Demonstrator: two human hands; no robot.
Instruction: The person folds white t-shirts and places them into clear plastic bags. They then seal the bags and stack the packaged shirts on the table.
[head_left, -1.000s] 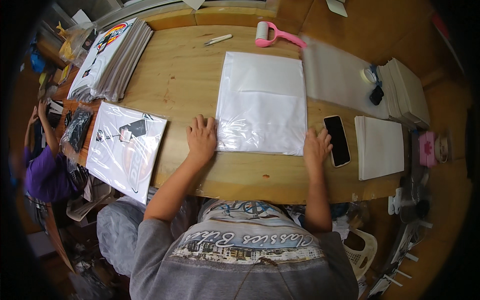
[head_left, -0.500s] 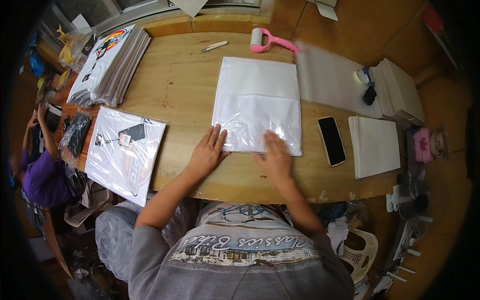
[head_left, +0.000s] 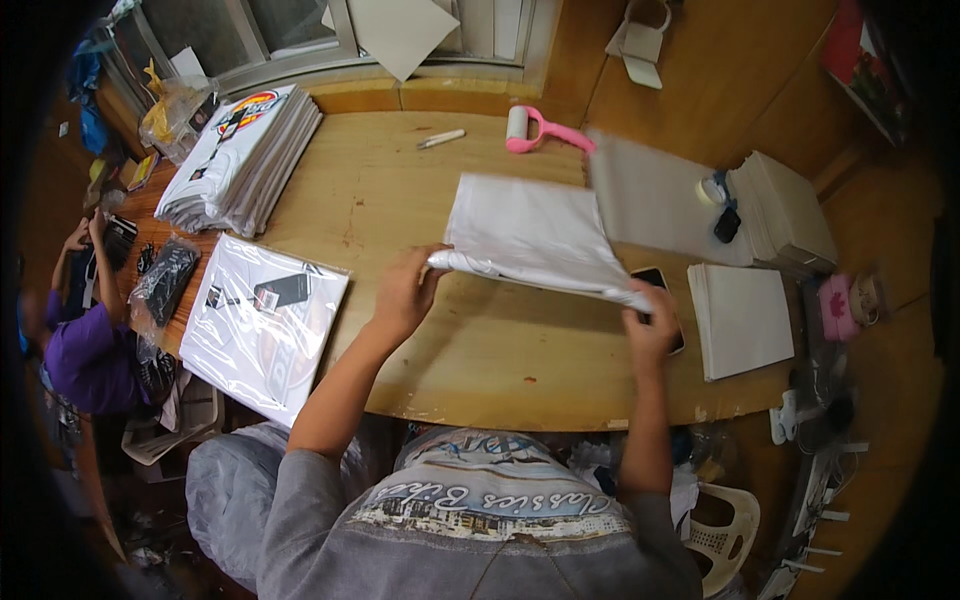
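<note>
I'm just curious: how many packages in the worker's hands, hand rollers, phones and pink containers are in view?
White package, held at its corners by the left hand and right hand: 1
Pink-handled roller: 1
Phone, partly covered: 1
Pink container: 1
Total: 4

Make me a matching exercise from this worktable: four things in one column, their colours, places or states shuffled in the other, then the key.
Things:
1. White packet
2. Roller
3. Stack of folded garments
4. Pen-like tool

Descriptions:
A. Pink-handled
B. At the far left of the tabletop
C. Near edge held up by the left hand and right hand
D. Pale, lying just left of item 2

Pairs: 1-C, 2-A, 3-B, 4-D
</note>
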